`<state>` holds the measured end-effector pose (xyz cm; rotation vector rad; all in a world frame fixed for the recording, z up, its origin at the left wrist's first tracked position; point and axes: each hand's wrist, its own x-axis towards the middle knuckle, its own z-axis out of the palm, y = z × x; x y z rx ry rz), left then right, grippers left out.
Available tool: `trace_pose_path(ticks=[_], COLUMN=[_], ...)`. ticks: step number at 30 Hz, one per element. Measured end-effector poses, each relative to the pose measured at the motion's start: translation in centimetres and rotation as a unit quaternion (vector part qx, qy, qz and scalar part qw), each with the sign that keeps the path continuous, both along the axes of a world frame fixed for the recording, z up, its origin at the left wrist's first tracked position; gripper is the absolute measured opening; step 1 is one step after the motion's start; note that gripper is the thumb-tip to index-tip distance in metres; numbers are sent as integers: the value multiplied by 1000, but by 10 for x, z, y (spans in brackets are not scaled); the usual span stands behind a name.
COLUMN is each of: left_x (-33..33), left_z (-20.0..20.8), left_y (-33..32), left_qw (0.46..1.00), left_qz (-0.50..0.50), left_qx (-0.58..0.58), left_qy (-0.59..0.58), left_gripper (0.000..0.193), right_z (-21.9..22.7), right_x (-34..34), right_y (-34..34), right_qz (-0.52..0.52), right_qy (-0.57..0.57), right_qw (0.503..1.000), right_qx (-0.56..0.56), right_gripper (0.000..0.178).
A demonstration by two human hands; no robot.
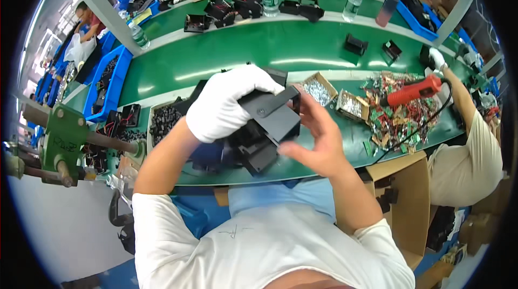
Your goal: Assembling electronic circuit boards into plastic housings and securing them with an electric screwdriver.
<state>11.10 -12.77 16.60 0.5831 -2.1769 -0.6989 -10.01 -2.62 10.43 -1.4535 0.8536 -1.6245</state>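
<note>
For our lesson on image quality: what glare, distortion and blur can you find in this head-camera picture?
Head view: pale glare streaks lie along the green belt; the fisheye bends the belt edges and leaves black corners; the left hand in its white glove is bright, nearly washed out; the right hand and black part look slightly soft; things near the rim are squeezed and small.

The left hand [224, 106], in a white glove, covers the upper left of the black plastic housing [264, 132], so its grip there is hidden. The right hand [318, 138] masks the housing's right side, and what its fingers [294, 151] pinch is too small to tell. The small boxes [318, 90] hold shiny parts too fine to identify. A co-worker at the right is cut off by the rim.
</note>
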Motion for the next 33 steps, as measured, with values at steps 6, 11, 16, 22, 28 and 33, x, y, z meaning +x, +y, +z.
trace_pose_path(ticks=[6, 11, 16, 22, 28, 33], left_x=[-15, -45, -75, -91, -107, -126], left_z=[-17, -50, -62, -73, -88, -127], left_y=[63, 104, 101, 111, 121, 158], left_qw=[999, 988, 984, 988, 978, 896], left_qz=[49, 146, 168, 133, 88, 14], left_qx=[12, 40, 20, 40, 96, 357], left_qy=[16, 36, 57, 71, 163, 264], left_gripper=[30, 30, 34, 36, 44, 44], right_z=[-13, -31, -32, -21, -44, -52], right_x=[-21, -26, -34, -39, -57, -52], right_y=[33, 67, 72, 99, 106, 123], right_qz=[30, -168, -305, -351, -330, -421], right_qy=[49, 217, 269, 318, 256, 92], right_qw=[992, 956, 908, 869, 903, 878], right_qx=[111, 104, 101, 146, 98, 210], right_gripper=[49, 29, 24, 22, 22, 33])
